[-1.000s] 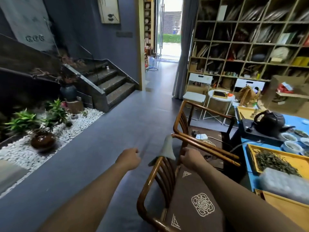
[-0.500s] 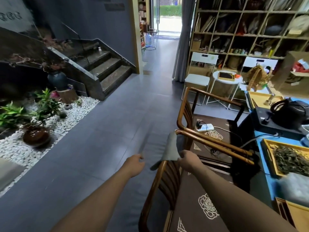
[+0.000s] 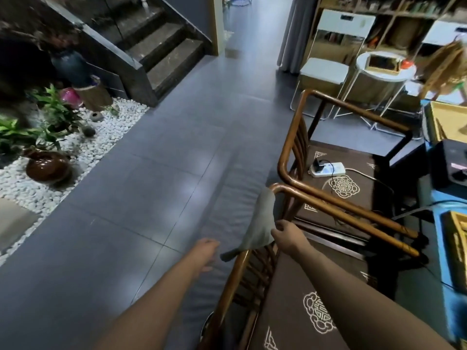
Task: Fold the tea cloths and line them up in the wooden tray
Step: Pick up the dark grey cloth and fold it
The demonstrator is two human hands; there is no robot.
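a: since a second ago the view has dipped down and closer; the right hand has stayed on the grey tea cloth, and the left hand has kept reaching toward it.

b: what's the grip doing?

a: right grip looks pinched on the cloth's edge, just beside the chair rail. left grip holds nothing, fingers loosely out, near the cloth's hanging corner but not touching.

b: and the cloth itself?

a: draped over the curved top rail of the near wooden armchair, one corner drooping past the rail toward the floor. unfolded, as far as i can see.

b: how far along, then?

a: barely begun, i'd judge. this cloth is only being picked off the chair. folding is all still to do, and so is laying it in the tray. a yellowish tray sits on the blue table to the right, but i can't tell whether it's the one meant. no folded cloths show anywhere.
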